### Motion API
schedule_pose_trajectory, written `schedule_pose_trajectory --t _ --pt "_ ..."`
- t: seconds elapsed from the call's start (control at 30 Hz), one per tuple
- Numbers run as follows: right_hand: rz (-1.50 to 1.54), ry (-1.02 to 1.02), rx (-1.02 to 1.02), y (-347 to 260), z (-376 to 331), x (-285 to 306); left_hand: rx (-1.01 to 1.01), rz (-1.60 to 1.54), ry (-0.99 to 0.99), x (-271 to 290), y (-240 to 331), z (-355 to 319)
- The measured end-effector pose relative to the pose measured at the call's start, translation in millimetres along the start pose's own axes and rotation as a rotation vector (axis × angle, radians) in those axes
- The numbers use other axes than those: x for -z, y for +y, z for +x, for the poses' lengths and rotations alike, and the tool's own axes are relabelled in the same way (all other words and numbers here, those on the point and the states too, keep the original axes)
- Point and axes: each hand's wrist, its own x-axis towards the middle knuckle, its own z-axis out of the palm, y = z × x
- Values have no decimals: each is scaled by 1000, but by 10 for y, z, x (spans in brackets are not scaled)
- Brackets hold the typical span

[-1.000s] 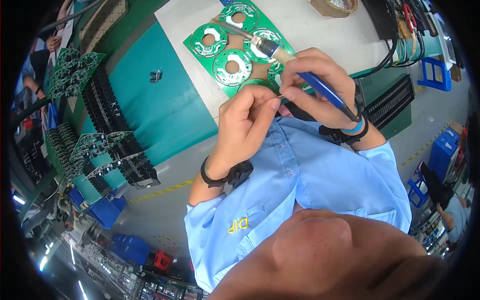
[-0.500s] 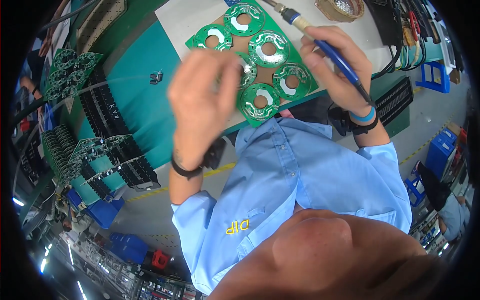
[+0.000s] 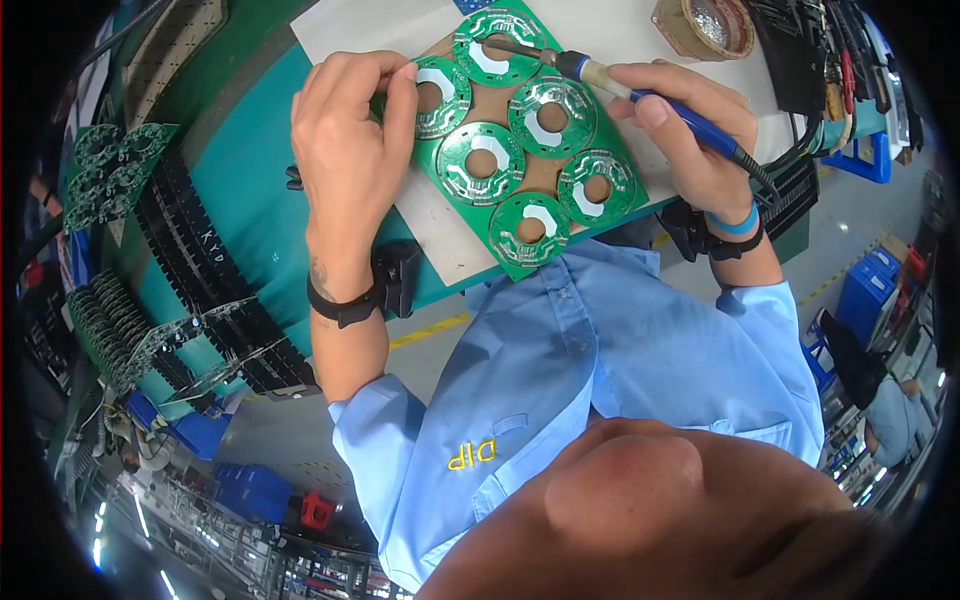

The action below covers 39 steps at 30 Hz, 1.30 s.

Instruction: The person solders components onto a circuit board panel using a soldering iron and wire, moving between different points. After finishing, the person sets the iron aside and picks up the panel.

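A green circuit board panel (image 3: pixel 478 218) with several ring-shaped boards lies on the bench. My right hand (image 3: pixel 690 120) grips a soldering iron (image 3: pixel 675 118) with a blue handle. Its metal tip points left and reaches over the farthest ring (image 3: pixel 520 68); whether it touches the ring I cannot tell. My left hand (image 3: pixel 350 140) is at the panel's left side, beside the upper left ring (image 3: pixel 455 110). Its fingers are curled, thumb and forefinger pinched together at the panel's edge. Whatever the pinch may hold is too small to make out.
A round tan container (image 3: pixel 700 28) with shiny contents stands at the far right, near hand tools (image 3: pixel 848 75). On the left are a black slotted rack (image 3: pixel 200 250), upright circuit boards (image 3: pixel 110 320) and another green panel (image 3: pixel 115 170). A green mat (image 3: pixel 255 150) covers the bench.
My left hand has drawn back left, off the panel's middle, and pinched its fingers. The soldering iron has swung down to the left, its tip now over the farthest ring.
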Motion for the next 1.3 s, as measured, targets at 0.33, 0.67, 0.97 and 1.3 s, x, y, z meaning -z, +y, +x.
schedule_pose_trajectory --t 0.33,0.67,0.97,1.3 --pt "6 -37 35 25 35 -10 -97 64 -7 -4 -33 0" --pt "16 -46 25 15 28 -25 -115 99 -23 -4 -27 12" --pt "10 -55 2 0 24 -26 -93 38 -7 -57 -66 -6" --pt "-18 -73 -43 10 -7 -7 -123 41 -3 -83 -64 5"
